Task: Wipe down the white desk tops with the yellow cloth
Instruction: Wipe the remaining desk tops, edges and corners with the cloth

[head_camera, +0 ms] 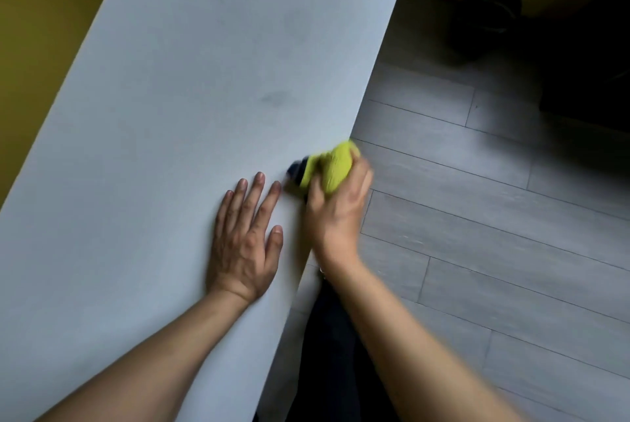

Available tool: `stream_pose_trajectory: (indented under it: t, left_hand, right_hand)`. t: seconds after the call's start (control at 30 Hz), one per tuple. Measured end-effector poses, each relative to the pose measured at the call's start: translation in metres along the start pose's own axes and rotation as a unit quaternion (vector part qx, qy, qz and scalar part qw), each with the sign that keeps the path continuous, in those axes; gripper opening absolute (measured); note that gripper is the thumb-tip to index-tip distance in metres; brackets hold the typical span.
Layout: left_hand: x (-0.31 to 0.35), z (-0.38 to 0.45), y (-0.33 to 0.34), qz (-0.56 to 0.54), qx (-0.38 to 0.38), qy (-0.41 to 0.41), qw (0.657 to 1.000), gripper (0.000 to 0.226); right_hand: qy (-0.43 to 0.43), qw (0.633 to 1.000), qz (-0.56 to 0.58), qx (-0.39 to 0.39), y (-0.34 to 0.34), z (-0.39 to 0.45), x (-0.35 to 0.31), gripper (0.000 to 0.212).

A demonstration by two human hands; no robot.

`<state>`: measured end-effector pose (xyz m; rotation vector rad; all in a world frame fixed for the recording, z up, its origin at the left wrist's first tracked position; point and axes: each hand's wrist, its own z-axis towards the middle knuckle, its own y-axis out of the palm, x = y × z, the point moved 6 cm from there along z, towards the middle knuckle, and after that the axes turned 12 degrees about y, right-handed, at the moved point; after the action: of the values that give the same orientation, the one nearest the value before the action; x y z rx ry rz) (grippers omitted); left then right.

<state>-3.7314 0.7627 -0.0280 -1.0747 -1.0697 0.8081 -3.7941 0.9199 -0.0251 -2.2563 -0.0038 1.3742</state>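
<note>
- Head view: your left hand (246, 237) lies flat on the white bench (177, 87), fingers (256, 190) straight and spread, holding nothing.
- Your right hand (335, 203), blurred, has its fingers curled round the bunched yellow cloth (332, 166) at the bench's right edge, just beside the left fingertips.
- A dark part shows at the cloth's left end; you cannot tell what it is.
- Faint grey smudges (274, 98) mark the benchtop farther up.
- Grey plank floor (477, 217) lies to the right.

soft, even light falls on the white desk top (163, 121), with no glare. the top right corner is very dark. the right hand (335, 203) and yellow cloth (332, 166) look blurry. straight edges bend a little.
</note>
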Motion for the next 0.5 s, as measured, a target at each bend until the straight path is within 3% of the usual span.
stream_pose_trajectory:
  t: [0.17,0.5]
  left_hand:
    - [0.0,0.003,0.002,0.004,0.002,0.007,1.0,0.065]
    - [0.0,0.003,0.001,0.015,-0.006,0.006,1.0,0.064]
  right_hand:
    - [0.019,0.999,-0.013,-0.032,-0.002,-0.052,0.026,0.058]
    - [0.078,0.997,0.0,0.019,0.003,0.075,-0.034,0.044]
